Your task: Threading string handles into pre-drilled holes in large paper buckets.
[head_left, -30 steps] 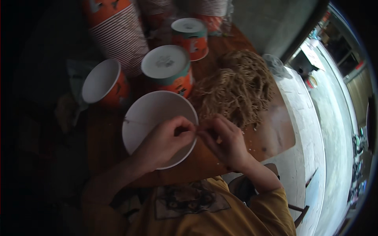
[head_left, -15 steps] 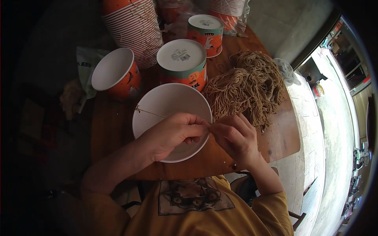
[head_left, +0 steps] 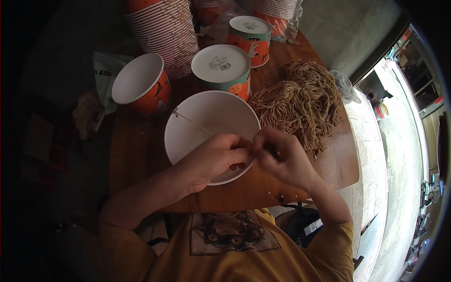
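just over the near rim of the white paper bowl [head_left: 206, 117], left hand [head_left: 213, 157] and right hand [head_left: 282, 160] meet, each pinching one thin tan string [head_left: 192, 122] that stretches across to the bowl's far-left rim on the wooden surface [head_left: 136, 155].

A stack of striped paper cups [head_left: 164, 33] stands behind two lidded orange tubs [head_left: 223, 70], near crumpled plastic [head_left: 104, 75].

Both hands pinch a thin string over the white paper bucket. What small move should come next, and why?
Probably draw the string taut. The left hand and right hand meet at the near rim of the white bucket, while the string's far end sits knotted at the opposite rim, so only this near end looks unfastened.
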The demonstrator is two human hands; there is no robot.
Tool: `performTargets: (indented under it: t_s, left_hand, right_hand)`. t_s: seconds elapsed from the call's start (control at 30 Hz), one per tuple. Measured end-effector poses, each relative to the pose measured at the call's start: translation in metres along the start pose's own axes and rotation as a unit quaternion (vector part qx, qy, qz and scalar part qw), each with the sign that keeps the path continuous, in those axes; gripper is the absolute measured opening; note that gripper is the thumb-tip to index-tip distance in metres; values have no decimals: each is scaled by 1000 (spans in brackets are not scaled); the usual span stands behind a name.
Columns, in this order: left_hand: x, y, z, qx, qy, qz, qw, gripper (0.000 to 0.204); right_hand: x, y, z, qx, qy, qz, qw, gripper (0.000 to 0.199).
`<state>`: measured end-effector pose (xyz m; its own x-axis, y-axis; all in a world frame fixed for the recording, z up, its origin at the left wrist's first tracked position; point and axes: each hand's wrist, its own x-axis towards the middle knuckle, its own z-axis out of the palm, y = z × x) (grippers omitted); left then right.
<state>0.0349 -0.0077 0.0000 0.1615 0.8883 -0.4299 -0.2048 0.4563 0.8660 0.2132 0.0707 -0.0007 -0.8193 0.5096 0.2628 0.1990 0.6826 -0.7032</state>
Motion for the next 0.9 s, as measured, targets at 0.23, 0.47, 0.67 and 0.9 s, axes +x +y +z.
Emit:
performTargets:
  t_s: [0.23,0.47,0.67,0.9]
  left_hand:
    - [1,6,-4,-10,-22,-28,999,20]
    - [3,6,-4,-27,-23,-31,999,20]
    - [3,6,-1,-37,-20,-25,999,18]
    - [3,5,-1,-37,-11,-25,999,18]
  right_hand:
    - [-7,19,4,44,100,-66,992,18]
    - [-6,11,-8,-219,101,-191,952,28]
    - [-5,7,-8,-223,94,-191,951,30]
    - [-5,4,-9,-351,91,-262,894,19]
